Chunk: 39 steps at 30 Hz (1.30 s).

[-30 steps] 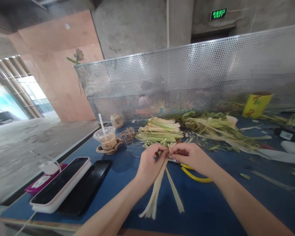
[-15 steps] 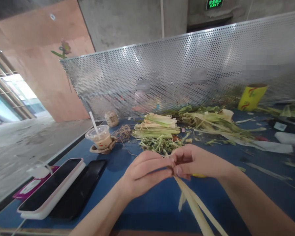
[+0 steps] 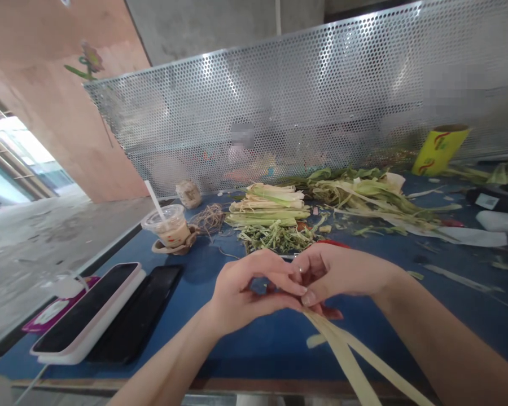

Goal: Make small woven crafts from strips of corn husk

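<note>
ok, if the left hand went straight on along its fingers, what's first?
Right hand, most likely: the left hand points at its thumb tip. Whether they touch is unclear.

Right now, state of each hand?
Left hand: closed, fingertips pinching the gathered end of the pale strips.
Right hand: closed, thumb and fingers pinching the same end, touching the left fingertips.

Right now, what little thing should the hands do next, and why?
Perhaps pinch with the left hand while the right hand slides down the pale strips to gather them, because both hands meet near the strips' upper end, and farther down the strips spread apart.
</note>
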Each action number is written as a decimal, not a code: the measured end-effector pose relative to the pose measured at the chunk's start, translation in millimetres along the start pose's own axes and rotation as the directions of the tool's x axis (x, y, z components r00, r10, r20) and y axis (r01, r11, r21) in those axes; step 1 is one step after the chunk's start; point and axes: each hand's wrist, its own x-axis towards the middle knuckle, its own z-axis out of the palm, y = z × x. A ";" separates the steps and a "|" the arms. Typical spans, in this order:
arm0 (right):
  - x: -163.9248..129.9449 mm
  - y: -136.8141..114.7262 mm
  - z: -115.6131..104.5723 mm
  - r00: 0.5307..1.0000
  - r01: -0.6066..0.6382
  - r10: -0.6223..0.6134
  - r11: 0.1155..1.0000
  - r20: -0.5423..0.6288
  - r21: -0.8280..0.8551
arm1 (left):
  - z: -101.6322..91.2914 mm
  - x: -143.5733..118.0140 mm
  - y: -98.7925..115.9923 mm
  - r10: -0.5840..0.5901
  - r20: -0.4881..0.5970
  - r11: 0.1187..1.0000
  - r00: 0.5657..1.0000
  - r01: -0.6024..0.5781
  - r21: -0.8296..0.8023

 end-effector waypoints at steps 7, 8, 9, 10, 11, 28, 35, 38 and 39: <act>1.1 4.0 -3.0 0.988 0.142 -0.139 0.989 -0.071 0.039 | -2.3 -5.1 -5.4 0.072 -0.060 0.994 0.996 -0.066 0.090; 0.9 4.3 -3.6 0.986 0.156 -0.154 0.987 -0.071 0.032 | -3.5 -4.1 -4.7 0.089 -0.046 0.989 0.995 -0.083 0.119; 0.7 4.4 -4.0 0.984 0.166 -0.164 0.986 -0.072 0.025 | -4.5 -3.0 -3.8 0.102 -0.027 0.985 0.994 -0.097 0.144; 0.3 4.4 -4.3 0.982 0.173 -0.171 0.985 -0.074 0.018 | -5.5 -1.9 -3.0 0.107 -0.009 0.981 0.994 -0.104 0.164; -0.1 4.3 -4.4 0.981 0.178 -0.177 0.984 -0.077 0.015 | -6.2 -0.9 -2.3 0.110 0.006 0.978 0.994 -0.109 0.179; 1.3 4.1 -2.6 0.907 0.394 -0.395 0.918 -0.145 -0.040 | -2.1 2.3 -1.1 0.112 -0.107 0.930 0.988 -0.066 0.362; 1.4 0.7 -3.1 0.905 0.307 -0.338 0.939 -0.257 -0.154 | -7.0 1.1 -1.9 0.241 -0.032 0.830 0.970 -0.189 0.524; 2.2 1.7 -4.7 0.915 0.289 -0.328 0.939 -0.234 -0.186 | -10.3 1.1 -1.0 0.282 0.085 0.807 0.956 -0.284 0.518; 2.2 1.8 -5.0 0.921 0.284 -0.323 0.939 -0.217 -0.192 | -11.4 1.6 -0.7 0.274 0.127 0.820 0.953 -0.301 0.487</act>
